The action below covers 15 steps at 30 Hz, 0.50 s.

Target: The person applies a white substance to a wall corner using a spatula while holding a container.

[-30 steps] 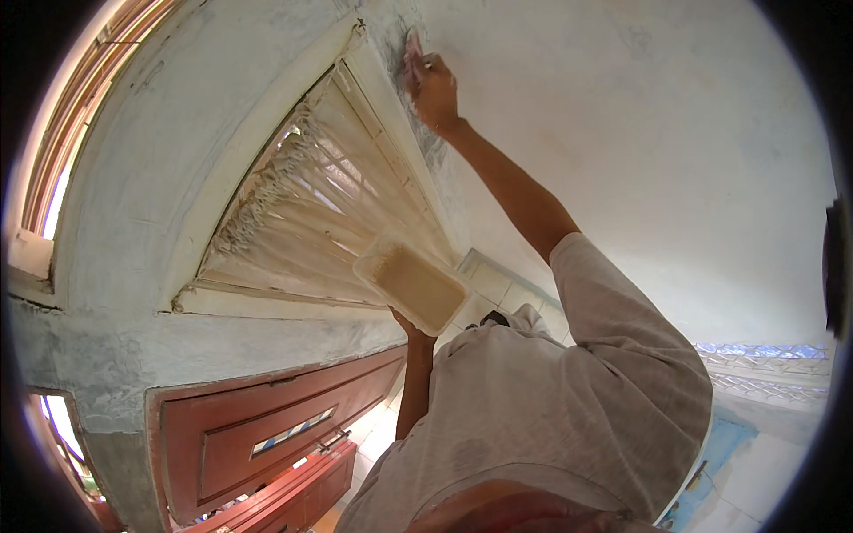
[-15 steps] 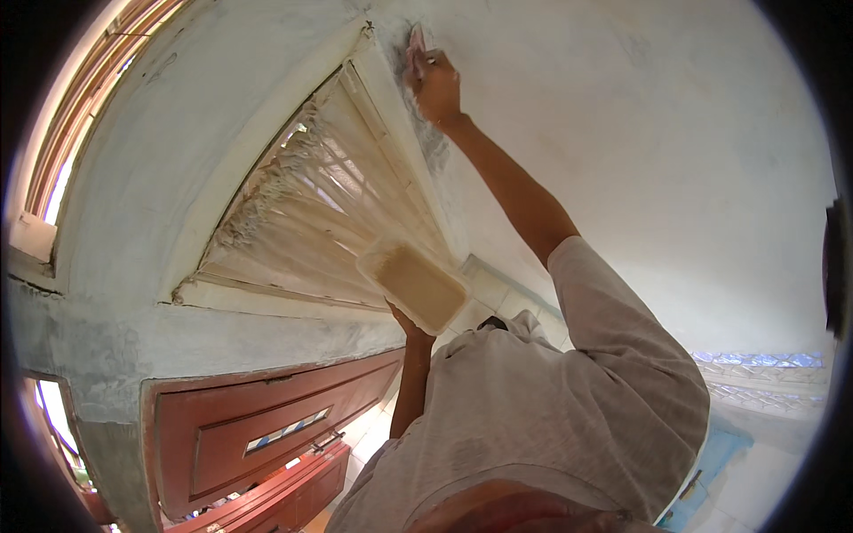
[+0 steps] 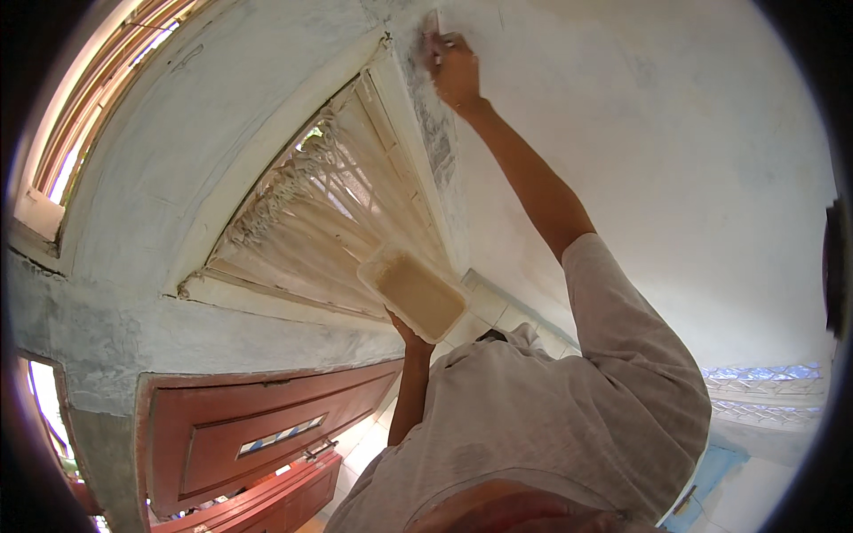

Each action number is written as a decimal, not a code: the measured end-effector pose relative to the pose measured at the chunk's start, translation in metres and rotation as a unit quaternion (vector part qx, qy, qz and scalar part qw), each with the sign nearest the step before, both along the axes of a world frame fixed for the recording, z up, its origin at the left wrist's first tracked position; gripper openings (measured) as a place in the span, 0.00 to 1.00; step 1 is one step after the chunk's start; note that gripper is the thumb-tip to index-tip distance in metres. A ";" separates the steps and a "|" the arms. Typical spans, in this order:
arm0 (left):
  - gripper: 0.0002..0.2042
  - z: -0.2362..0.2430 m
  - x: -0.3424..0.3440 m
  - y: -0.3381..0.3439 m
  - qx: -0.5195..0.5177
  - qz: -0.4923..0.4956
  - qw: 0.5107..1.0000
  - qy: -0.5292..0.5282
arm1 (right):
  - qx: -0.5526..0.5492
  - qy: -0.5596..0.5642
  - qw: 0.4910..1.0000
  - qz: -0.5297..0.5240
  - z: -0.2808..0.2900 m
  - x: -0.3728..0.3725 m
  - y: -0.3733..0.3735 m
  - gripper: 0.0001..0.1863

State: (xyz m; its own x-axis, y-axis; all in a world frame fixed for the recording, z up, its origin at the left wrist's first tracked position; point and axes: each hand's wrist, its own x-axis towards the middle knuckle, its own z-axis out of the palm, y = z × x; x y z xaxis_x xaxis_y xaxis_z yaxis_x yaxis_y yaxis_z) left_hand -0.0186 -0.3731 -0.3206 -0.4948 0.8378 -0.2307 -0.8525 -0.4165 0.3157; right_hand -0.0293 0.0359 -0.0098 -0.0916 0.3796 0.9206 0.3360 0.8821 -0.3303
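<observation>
The right hand (image 3: 458, 73) is gripping a blurred pinkish pad (image 3: 432, 41), rising slightly higher along the white wall (image 3: 640, 160), apparently extending the rubbing upward; the left hand (image 3: 414, 338) is supporting a pale tub (image 3: 380, 262) below.

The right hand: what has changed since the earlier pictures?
The right hand has moved slightly up the wall beside the window frame, its grip still on a blurred pinkish object. The left hand still holds the rectangular tub; nothing was taken or released.
</observation>
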 end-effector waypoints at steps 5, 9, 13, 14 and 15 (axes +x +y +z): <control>0.30 -0.006 -0.001 -0.001 -0.042 0.032 0.997 0.060 | 0.010 -0.056 0.996 0.066 -0.027 -0.001 -0.060 0.18; 0.30 0.009 0.000 -0.002 -0.018 0.013 1.000 0.005 | -0.105 -0.031 0.976 0.188 -0.024 0.030 -0.063 0.15; 0.30 0.009 0.004 0.004 0.003 -0.013 1.000 0.006 | -0.050 -0.002 0.998 0.036 0.011 0.029 0.008 0.13; 0.30 0.008 0.006 0.005 -0.022 0.012 0.992 0.124 | -0.018 -0.006 1.000 0.001 0.014 0.026 0.016 0.13; 0.30 0.005 0.006 0.006 -0.034 0.021 0.982 0.184 | -0.018 -0.006 1.000 -0.001 0.014 0.019 0.011 0.13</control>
State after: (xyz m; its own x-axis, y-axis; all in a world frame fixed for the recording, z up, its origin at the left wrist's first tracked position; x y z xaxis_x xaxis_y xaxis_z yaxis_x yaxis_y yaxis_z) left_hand -0.0124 -0.3676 -0.3159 -0.5889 0.8038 -0.0842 -0.6584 -0.4168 0.6268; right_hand -0.0103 0.0469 0.0040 -0.1021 0.4127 0.9051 0.3420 0.8690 -0.3577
